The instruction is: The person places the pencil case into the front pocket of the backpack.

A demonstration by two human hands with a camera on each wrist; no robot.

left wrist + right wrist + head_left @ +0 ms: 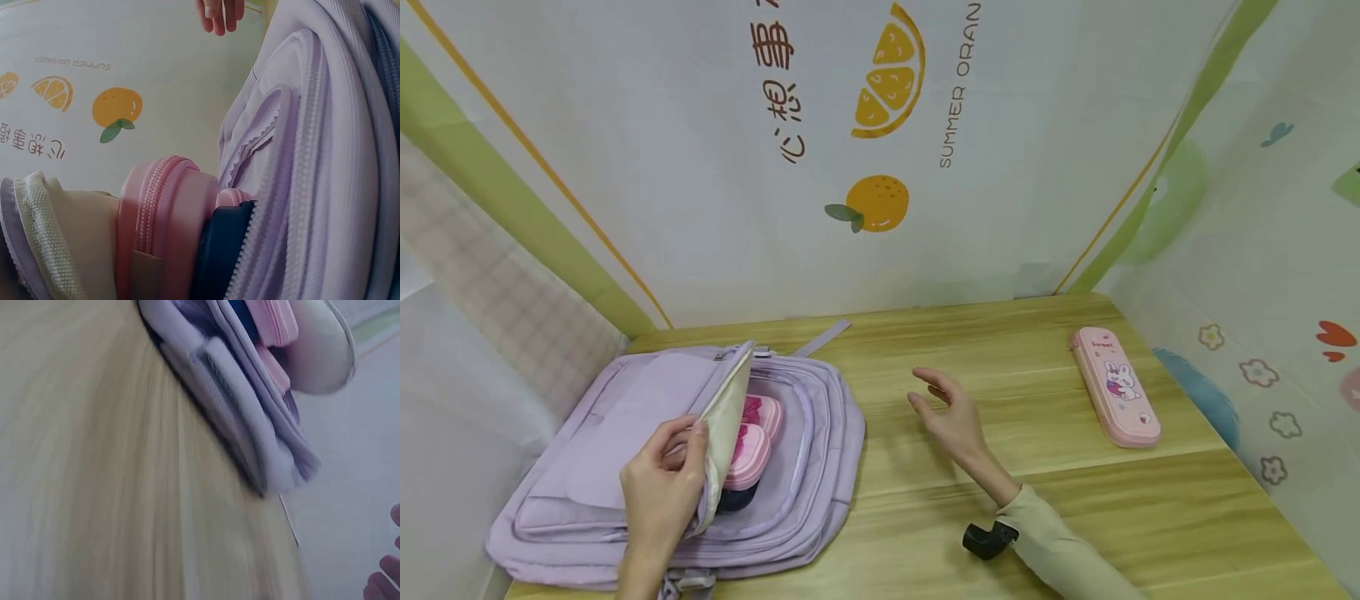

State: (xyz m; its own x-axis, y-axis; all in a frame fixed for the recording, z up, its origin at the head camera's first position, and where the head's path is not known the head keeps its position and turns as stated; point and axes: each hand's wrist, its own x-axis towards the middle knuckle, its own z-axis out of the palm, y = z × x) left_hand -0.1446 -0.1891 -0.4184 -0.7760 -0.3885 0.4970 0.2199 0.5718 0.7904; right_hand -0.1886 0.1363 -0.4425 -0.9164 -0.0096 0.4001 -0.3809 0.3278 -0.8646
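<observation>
A lilac backpack [602, 425] lies on the left of the table with its front pocket unzipped. My left hand [662, 487] pinches the edge of the pocket flap [728, 433] between thumb and fingers and holds it up, its cream lining showing. Inside the pocket sit pink zipped cases [749, 460], also seen as a pink case [178, 231] in the left wrist view. A dark blue item [739, 500] lies under them, mostly hidden. My right hand [953, 421] hovers right of the backpack, fingers loosely bent and holding nothing.
A pink pencil case [1116, 387] with a rabbit picture lies near the right edge of the wooden table [925, 533]. A strap [822, 338] trails behind the backpack. Printed curtains [985, 242] hang at the back and sides.
</observation>
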